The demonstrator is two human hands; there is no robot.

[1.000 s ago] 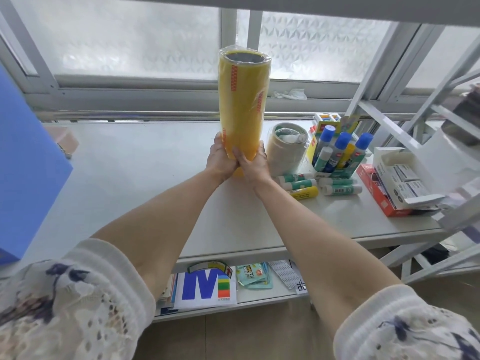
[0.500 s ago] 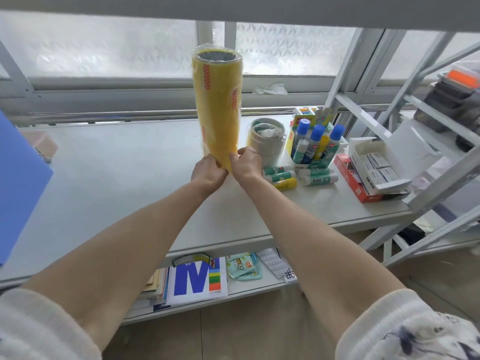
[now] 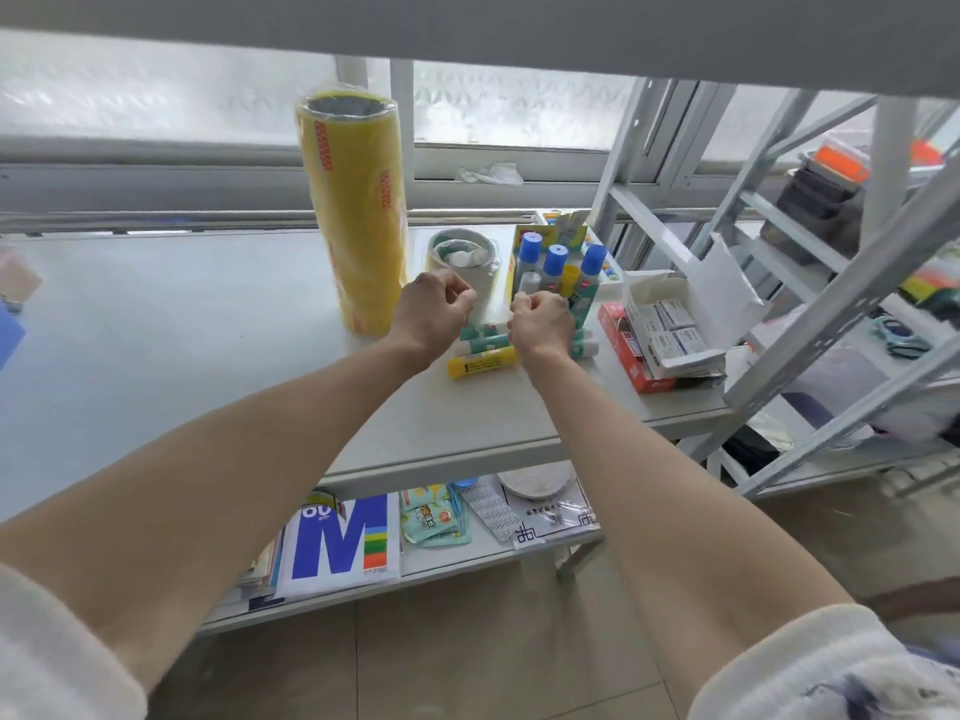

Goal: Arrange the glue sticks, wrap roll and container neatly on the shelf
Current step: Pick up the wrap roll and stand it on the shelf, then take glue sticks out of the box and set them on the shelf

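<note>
1. While the yellow wrap roll [image 3: 353, 210] stands upright and untouched on the white shelf [image 3: 156, 324], both hands are over the pile of glue sticks to its right.
2. The left hand [image 3: 434, 309] hovers in front of the round container [image 3: 460, 262], fingers curled loosely inward with the thumb close to the fingertips; I cannot tell whether it pinches anything.
3. The right hand [image 3: 543, 319] is also curled into a loose fist, knuckles up, just over the lying glue sticks; whether it grips one is hidden by the hand itself.
4. A yellow glue stick [image 3: 483, 363] lies on its side nearest the shelf's front edge, with green-and-white glue sticks [image 3: 485, 343] lying just behind it, partly under the hands.
5. More green-and-white sticks [image 3: 584, 346] lie to the right of the right hand.
6. Blue-capped glue bottles [image 3: 553, 262] stand upright in a small box behind the right hand (a yellow-capped one is among them).
7. The container is beige, open at the top, with small white items inside, and stands between the wrap roll and the blue-capped bottles, near both.
8. A red box [image 3: 626, 350] holding small white cartons sits at the right end of the shelf.
9. On the lower shelf [image 3: 457, 558] lie a booklet with a large blue M [image 3: 340, 543], teal packets [image 3: 434, 517] and printed sheets.
</note>
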